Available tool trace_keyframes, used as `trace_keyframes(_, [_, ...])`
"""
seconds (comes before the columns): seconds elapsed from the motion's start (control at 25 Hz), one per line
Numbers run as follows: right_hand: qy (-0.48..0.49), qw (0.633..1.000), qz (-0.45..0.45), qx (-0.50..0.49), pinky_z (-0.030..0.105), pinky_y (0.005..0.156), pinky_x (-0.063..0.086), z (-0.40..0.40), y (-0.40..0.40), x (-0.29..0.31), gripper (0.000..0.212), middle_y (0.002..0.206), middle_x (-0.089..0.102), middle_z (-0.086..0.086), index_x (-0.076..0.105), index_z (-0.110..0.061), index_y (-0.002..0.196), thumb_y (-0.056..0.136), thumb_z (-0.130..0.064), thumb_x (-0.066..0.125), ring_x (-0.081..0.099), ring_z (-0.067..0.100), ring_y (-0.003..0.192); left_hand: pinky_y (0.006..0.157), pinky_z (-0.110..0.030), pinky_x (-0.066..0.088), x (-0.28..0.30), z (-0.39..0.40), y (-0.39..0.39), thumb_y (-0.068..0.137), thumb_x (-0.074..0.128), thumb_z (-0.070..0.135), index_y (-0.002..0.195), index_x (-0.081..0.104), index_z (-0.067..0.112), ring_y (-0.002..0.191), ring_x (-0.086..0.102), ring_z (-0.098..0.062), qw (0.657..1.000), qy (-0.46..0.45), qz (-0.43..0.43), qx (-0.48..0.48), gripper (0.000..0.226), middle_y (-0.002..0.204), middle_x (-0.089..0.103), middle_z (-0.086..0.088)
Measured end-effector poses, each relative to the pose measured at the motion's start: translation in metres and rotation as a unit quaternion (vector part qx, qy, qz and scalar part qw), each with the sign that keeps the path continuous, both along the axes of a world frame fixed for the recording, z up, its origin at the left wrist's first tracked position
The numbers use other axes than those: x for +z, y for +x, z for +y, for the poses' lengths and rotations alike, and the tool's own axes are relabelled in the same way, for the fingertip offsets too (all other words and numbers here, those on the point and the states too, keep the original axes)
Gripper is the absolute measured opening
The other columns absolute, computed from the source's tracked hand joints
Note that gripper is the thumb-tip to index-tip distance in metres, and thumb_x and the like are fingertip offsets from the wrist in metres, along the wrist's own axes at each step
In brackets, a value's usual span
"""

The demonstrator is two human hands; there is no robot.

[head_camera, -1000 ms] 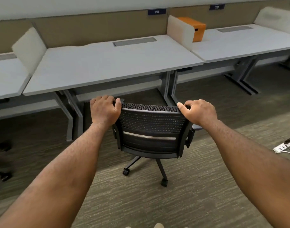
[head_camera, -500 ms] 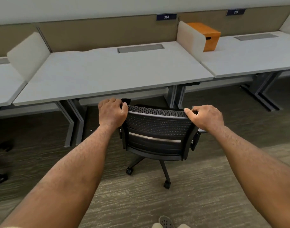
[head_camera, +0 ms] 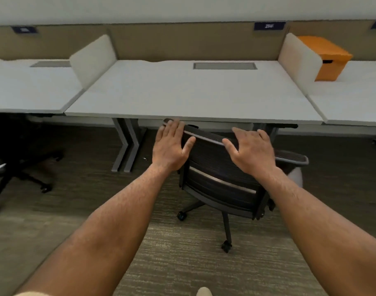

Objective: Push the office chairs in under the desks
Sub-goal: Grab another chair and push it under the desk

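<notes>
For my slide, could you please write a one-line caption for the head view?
Both hands, left hand and right hand, lie open on the office chair backrest at the desk edge.

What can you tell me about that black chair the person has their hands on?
The chair is a black office chair with a mesh back, a pale band across it, and a wheeled star base on the carpet. It stands turned at an angle, its back's top edge at the desk front, its seat mostly hidden. The left hand and right hand lie open-fingered on the back's top.
</notes>
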State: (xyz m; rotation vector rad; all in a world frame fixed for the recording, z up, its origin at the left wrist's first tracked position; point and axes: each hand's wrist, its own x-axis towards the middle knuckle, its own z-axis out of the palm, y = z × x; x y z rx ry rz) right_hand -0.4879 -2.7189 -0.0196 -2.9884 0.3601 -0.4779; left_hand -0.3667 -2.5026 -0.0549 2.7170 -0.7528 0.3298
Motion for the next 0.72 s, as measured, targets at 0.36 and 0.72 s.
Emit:
trace_keyframes(0.36, [0.069, 0.945, 0.029, 0.318, 0.041, 0.122, 0.009, 0.228, 0.063, -0.027, 0.072, 0.159, 0.035, 0.005, 0.035, -0.015, 0.152, 0.099, -0.062, 0.024, 0.025, 0.020, 0.147, 0.124, -0.038, 0.000, -0.018, 0.202, -0.085, 0.102, 0.034, 0.054, 0.154, 0.031, 0.013, 0.153, 0.012, -0.017, 0.978, -0.012, 0.015, 0.207, 0.067, 0.165, 0.021, -0.004])
trace_keyframes(0.72, [0.075, 0.866, 0.059, 0.491, 0.040, 0.122, 0.008, 0.497, -0.005, -0.037, 0.078, 0.161, 0.031, 0.004, 0.035, -0.015, 0.152, 0.095, -0.067, 0.020, 0.020, 0.020, 0.150, 0.122, -0.037, -0.003, -0.006, 0.453, -0.232, 0.103, 0.038, 0.049, 0.152, 0.037, 0.014, 0.153, 0.012, -0.017, 0.915, -0.020, 0.008, 0.403, 0.061, 0.165, 0.022, -0.003])
